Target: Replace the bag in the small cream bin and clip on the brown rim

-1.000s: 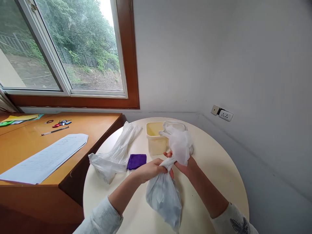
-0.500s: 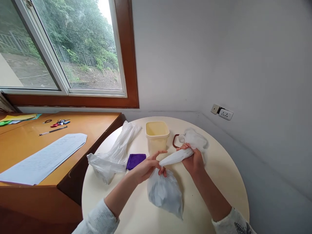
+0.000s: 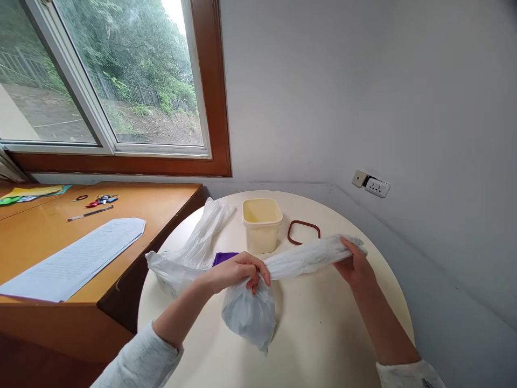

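A white plastic bag (image 3: 248, 315) hangs bulging below my left hand (image 3: 242, 271), whose fingers are closed round its gathered neck. What fills the bag is hidden. From there the bag's long upper part stretches to the right, and my right hand (image 3: 355, 264) grips it near its far end. Behind the stretched part lies a brown-red square ring (image 3: 304, 223), partly covered by it. A cream plastic bin (image 3: 262, 237) stands upright just beyond my hands. Partly behind my left hand is a folded purple cloth (image 3: 223, 258).
A second white plastic bag (image 3: 194, 242) lies crumpled on the round table's (image 3: 323, 334) left side. On the wooden desk (image 3: 169, 202) at left are papers (image 3: 76, 258), a pen (image 3: 89, 214) and keys (image 3: 103, 201). A wall socket (image 3: 377, 187) is at right.
My right hand has moved right, drawing the bag's upper part out long and straight. The left hand and the full part of the bag have shifted left. More of the ring shows.
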`<act>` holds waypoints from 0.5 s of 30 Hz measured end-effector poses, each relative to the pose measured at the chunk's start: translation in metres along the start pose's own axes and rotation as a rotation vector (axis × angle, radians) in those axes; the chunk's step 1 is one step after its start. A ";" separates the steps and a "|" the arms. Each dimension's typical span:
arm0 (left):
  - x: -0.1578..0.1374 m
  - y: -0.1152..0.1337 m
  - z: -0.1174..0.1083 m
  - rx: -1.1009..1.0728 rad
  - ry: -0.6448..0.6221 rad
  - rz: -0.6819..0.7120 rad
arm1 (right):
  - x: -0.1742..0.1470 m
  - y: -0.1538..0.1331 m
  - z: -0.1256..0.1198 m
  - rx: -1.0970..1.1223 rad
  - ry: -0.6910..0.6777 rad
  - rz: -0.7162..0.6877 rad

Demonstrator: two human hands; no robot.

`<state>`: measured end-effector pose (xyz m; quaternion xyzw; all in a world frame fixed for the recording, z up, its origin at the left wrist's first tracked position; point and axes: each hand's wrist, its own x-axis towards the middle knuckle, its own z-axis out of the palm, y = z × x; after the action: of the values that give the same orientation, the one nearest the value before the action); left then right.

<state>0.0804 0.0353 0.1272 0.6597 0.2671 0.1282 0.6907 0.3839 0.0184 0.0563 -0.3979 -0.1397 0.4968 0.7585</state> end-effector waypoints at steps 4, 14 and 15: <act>-0.003 0.005 -0.002 0.029 -0.037 0.014 | 0.000 -0.023 -0.017 -0.117 0.364 -0.386; 0.002 0.014 0.002 0.109 -0.224 0.062 | -0.092 -0.019 0.056 -1.019 -0.818 -0.493; 0.002 0.015 0.003 0.114 -0.234 0.073 | -0.097 -0.012 0.061 -1.095 -0.940 -0.469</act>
<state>0.0863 0.0353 0.1410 0.7175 0.1674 0.0598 0.6735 0.3093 -0.0394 0.1218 -0.4238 -0.7558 0.2995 0.3992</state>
